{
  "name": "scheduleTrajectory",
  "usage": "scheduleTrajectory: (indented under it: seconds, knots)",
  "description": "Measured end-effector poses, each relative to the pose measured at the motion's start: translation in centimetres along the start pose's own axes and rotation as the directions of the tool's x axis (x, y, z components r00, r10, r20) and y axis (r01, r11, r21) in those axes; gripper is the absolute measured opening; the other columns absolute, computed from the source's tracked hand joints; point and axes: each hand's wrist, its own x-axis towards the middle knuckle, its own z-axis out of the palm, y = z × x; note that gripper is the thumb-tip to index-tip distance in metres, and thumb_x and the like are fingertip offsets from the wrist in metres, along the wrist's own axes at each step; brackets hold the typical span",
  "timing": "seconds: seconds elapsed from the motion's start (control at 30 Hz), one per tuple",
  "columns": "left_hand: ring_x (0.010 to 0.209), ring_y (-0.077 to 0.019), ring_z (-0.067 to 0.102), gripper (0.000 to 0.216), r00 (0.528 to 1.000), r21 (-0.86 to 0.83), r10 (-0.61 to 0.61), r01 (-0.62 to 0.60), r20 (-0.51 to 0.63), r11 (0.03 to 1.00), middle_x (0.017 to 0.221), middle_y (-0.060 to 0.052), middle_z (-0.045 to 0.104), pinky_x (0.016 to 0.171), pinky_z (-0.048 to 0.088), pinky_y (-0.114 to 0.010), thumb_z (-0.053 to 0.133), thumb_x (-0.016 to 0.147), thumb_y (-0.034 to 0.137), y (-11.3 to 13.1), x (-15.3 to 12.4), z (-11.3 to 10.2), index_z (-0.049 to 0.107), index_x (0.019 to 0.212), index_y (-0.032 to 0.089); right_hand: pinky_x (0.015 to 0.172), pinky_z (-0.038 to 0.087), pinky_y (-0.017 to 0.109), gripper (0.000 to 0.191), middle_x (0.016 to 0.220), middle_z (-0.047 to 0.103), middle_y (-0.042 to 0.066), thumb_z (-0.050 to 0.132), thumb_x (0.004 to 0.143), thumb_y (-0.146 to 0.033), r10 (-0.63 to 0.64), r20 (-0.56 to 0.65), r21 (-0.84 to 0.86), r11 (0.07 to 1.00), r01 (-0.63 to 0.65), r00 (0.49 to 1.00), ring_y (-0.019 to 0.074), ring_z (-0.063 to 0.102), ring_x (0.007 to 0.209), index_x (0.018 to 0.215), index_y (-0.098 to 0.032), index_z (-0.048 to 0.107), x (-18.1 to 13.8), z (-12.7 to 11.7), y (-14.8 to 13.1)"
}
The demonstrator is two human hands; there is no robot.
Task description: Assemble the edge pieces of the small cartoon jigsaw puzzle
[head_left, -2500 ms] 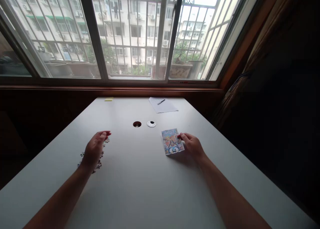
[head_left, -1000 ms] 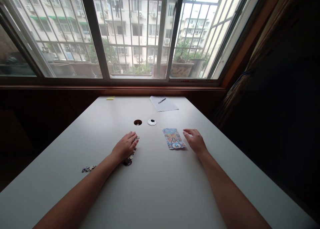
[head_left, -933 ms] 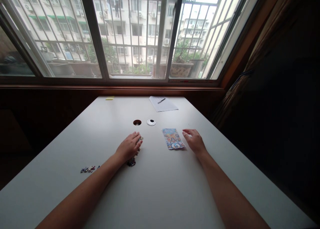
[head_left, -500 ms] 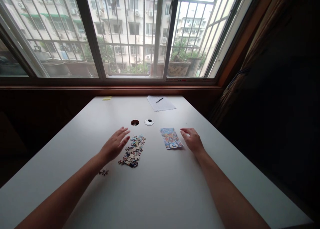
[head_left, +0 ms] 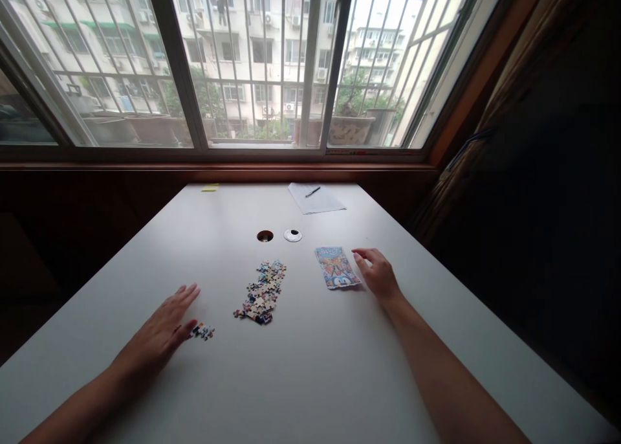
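My left hand (head_left: 162, 324) is open, fingers stretched out, just left of a small cluster of jigsaw pieces (head_left: 202, 331). Its thumb is at the cluster's edge; whether it touches a piece I cannot tell. A larger heap of jigsaw pieces (head_left: 262, 295) lies in the middle of the white table (head_left: 310, 379), some face up and some showing pale backs. To the right of the heap lies a colourful printed picture packet (head_left: 337, 268). Beside the packet's right edge, my right hand (head_left: 377, 272) hovers or rests with loosely bent fingers apart and nothing visible in them.
Beyond the heap are a round cable hole (head_left: 264, 236) and its white cover (head_left: 292, 235). Paper sheets (head_left: 323, 202) with a pen (head_left: 313, 191) lie at the far edge, and yellow sticky notes (head_left: 210, 188) at the far left. A barred window and sill stand behind.
My left hand has drawn back from beside the large heap, down and left to the small cluster. My right hand stays by the packet. The view has shifted slightly.
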Motion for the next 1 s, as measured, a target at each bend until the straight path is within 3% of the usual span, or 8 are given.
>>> scheduleTrajectory:
  seconds: [0.07,0.17,0.43,0.6,0.77,1.0]
  knots:
    - [0.149,-0.0311,0.030,0.071,0.997,0.081,0.057,-0.061,0.044,0.995,0.163,-0.004,0.028,0.120,0.033,-0.052,0.043,0.099,0.058,1.9,0.2,0.2,0.020,0.159,0.029,0.088,0.051,0.039,0.029,0.098,0.070,0.008,0.052,0.093,-0.039,-0.003,0.005,0.004,1.000,0.003,1.000,0.0238,0.066,0.091,0.101,-0.019,0.072,-0.1,0.1,-0.1]
    - [0.151,-0.0314,0.023,0.076,0.995,0.125,0.100,-0.101,0.021,0.987,0.166,-0.005,0.019,0.121,0.031,-0.051,0.043,0.099,0.058,5.1,1.6,0.6,0.012,0.161,0.026,0.088,0.051,0.039,0.029,0.098,0.069,0.008,0.052,0.093,-0.038,-0.003,0.012,0.011,1.000,0.003,1.000,0.0235,0.066,0.091,0.102,-0.019,0.072,-0.2,0.2,-0.3]
    - [0.154,-0.0334,0.012,0.074,0.994,0.034,0.108,-0.107,-0.011,0.994,0.167,-0.006,0.014,0.122,0.026,-0.051,0.038,0.100,0.061,12.2,7.7,3.1,0.015,0.160,0.025,0.089,0.052,0.040,0.029,0.101,0.068,0.009,0.051,0.093,-0.037,-0.006,0.046,0.026,1.000,0.005,0.999,0.0230,0.066,0.091,0.103,-0.018,0.072,-0.3,0.0,-0.6]
    - [0.153,-0.0378,0.009,0.076,0.993,-0.063,0.118,-0.118,-0.008,0.991,0.166,-0.010,0.017,0.121,0.026,-0.056,0.041,0.098,0.064,14.1,10.7,4.3,0.020,0.159,0.025,0.089,0.052,0.040,0.030,0.101,0.068,0.009,0.051,0.093,-0.037,-0.008,0.066,0.031,0.999,0.006,0.998,0.0228,0.066,0.091,0.104,-0.018,0.071,-0.2,0.0,-0.5]
    - [0.152,-0.0387,0.017,0.076,0.981,-0.150,0.192,-0.195,-0.033,0.969,0.163,-0.015,0.026,0.120,0.022,-0.060,0.046,0.097,0.062,15.3,11.8,5.1,0.023,0.158,0.024,0.090,0.052,0.040,0.030,0.104,0.068,0.009,0.051,0.094,-0.038,-0.020,0.103,0.049,0.999,0.015,0.995,0.0228,0.066,0.093,0.106,-0.019,0.071,-0.4,0.1,-0.7]
    - [0.153,-0.0378,0.010,0.071,0.993,-0.269,0.103,-0.113,-0.050,0.957,0.164,-0.012,0.023,0.120,0.025,-0.060,0.047,0.098,0.059,16.2,12.5,4.9,0.025,0.157,0.025,0.095,0.049,0.040,0.027,0.106,0.067,0.008,0.052,0.096,-0.037,-0.081,0.159,0.068,0.995,0.071,0.984,0.0244,0.065,0.102,0.107,-0.021,0.071,-0.7,-0.3,-2.7]
